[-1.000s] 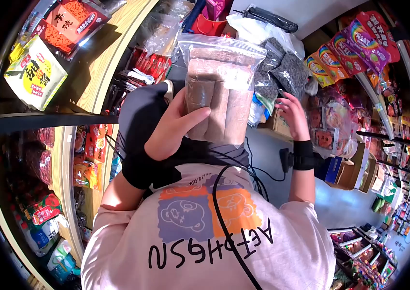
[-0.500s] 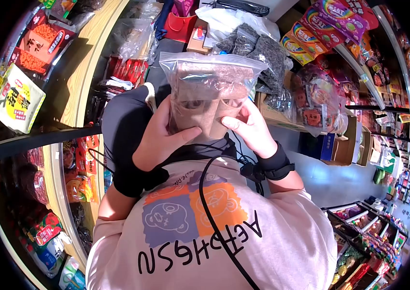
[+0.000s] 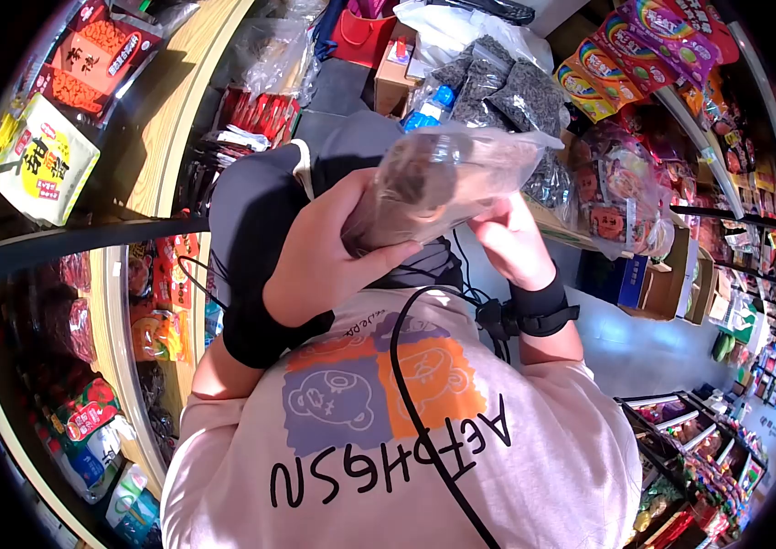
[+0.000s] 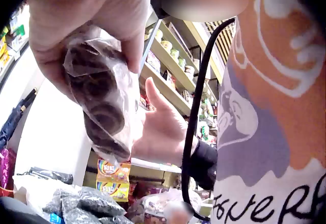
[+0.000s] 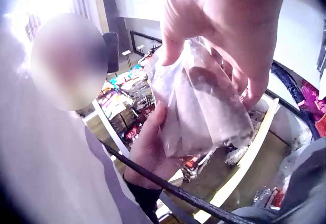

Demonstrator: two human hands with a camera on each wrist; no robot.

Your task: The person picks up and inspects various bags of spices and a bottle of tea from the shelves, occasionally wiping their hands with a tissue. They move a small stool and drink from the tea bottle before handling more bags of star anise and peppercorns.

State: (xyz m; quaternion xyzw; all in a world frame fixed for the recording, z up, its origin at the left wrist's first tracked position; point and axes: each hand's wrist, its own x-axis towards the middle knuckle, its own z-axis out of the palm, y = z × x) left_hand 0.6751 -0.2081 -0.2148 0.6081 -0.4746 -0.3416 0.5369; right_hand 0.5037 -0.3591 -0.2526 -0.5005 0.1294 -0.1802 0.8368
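One clear bag: held tilted above the lap, between the two hands; brown rolls inside.
Left hand: partly closed, fingers and thumb curled round the bag at its left side in the head view.
Right hand: partly closed, thumb and bent fingers on the bag at its other side; fingertips partly hidden.
Wristbands: black, one per wrist.
Shirt: printed, below the bag in the head view; black cable across its front.
Dark packets: beyond the bag, near a red bag.
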